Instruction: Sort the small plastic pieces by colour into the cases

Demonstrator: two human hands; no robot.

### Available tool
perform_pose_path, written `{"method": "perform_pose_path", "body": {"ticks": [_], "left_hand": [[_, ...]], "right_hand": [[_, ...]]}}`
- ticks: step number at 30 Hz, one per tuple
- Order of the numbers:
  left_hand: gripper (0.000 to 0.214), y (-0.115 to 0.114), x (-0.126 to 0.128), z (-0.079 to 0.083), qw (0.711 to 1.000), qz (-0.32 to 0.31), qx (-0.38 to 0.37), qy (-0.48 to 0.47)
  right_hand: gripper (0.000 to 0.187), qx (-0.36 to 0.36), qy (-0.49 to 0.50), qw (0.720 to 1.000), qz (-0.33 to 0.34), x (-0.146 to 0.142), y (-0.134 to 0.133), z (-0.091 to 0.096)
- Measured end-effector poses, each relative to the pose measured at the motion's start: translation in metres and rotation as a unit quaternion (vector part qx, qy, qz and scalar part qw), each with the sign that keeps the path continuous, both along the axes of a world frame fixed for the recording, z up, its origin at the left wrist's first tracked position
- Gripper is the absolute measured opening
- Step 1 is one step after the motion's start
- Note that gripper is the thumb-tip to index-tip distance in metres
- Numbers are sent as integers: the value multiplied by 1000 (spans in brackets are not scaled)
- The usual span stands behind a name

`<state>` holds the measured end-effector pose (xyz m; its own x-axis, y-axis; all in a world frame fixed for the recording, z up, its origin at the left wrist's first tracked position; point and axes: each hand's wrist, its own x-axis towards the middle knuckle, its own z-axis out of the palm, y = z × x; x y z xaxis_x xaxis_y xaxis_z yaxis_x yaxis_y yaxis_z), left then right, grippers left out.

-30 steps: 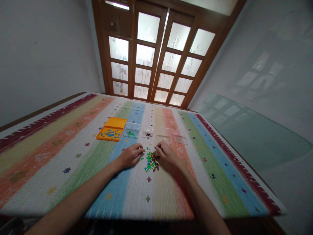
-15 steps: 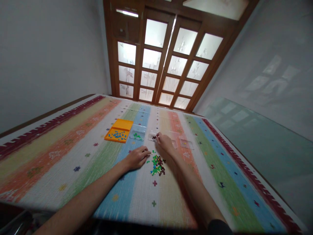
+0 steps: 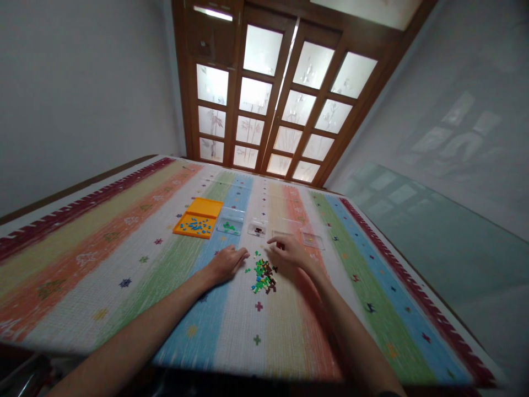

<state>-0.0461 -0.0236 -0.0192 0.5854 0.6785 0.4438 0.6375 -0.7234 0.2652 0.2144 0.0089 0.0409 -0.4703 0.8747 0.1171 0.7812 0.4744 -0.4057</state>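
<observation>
A pile of small plastic building bricks (image 3: 263, 277), green, brown, blue and a few other colours, lies on the cloth between my hands. My left hand (image 3: 228, 263) rests on the cloth just left of the pile. Its fingers are curled together, and anything inside them is hidden. Over the far right side of the pile hovers my right hand (image 3: 288, 250), fingers apart and holding nothing visible. Just beyond it stands a clear plastic box (image 3: 250, 232) with dark brown bricks in it. To that box's left is another clear box (image 3: 219, 229) with green bricks.
An open orange case (image 3: 205, 207) with blue bricks stands farther left. On the right is a clear box (image 3: 320, 246) holding a yellowish piece; another clear box is partly hidden behind my right hand. A striped cloth (image 3: 165, 286) covers the table. Wooden glazed doors (image 3: 275, 77) stand beyond.
My right hand has drawn back from the box of brown bricks, toward me and to the right, and its fingers have opened. The left hand's fingers have drawn closer together.
</observation>
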Motion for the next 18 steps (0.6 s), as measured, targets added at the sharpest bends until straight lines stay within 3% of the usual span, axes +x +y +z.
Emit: {"method": "perform_pose_path", "body": {"ticks": [5, 10, 18], "left_hand": [[21, -5, 0, 0, 999, -11, -26, -42], [26, -7, 0, 4, 998, 1, -25, -65], [31, -5, -3, 2, 998, 6, -26, -63]], "right_hand": [[29, -77, 9, 996, 51, 12, -28, -3], [33, -79, 17, 996, 36, 20, -46, -4], [24, -96, 31, 994, 41, 23, -54, -6]]}}
